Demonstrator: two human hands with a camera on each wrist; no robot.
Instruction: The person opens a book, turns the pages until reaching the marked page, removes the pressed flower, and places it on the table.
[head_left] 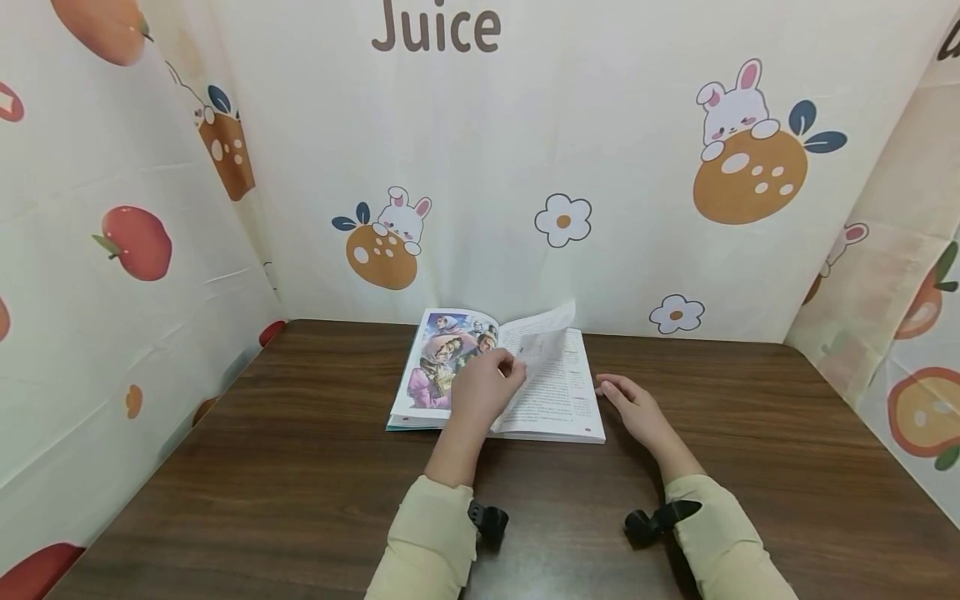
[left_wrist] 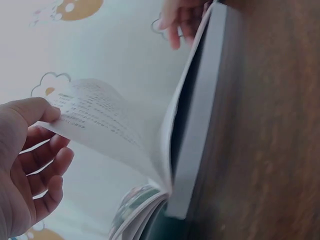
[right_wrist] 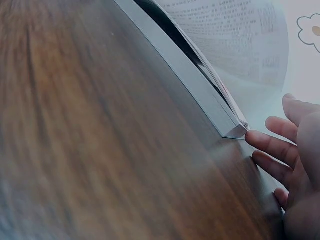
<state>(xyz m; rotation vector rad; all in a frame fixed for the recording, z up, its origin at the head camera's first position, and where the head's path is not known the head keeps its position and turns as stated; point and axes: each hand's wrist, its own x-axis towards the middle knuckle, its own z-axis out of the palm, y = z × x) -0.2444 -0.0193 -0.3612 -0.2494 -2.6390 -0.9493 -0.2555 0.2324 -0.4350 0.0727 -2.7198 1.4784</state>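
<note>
An open book lies on the wooden table, a colourful illustration on its left page and printed text on its right. My left hand pinches the edge of one lifted page between thumb and fingers, and the page curves up from the spine. My right hand is at the book's right edge, its fingers relaxed. In the right wrist view, fingertips of that hand are right at the corner of the book's page block.
The brown wooden table reaches back to a white printed curtain just behind the book. Similar curtains stand along the left and right sides. A black wrist camera sits on the left sleeve, another on the right.
</note>
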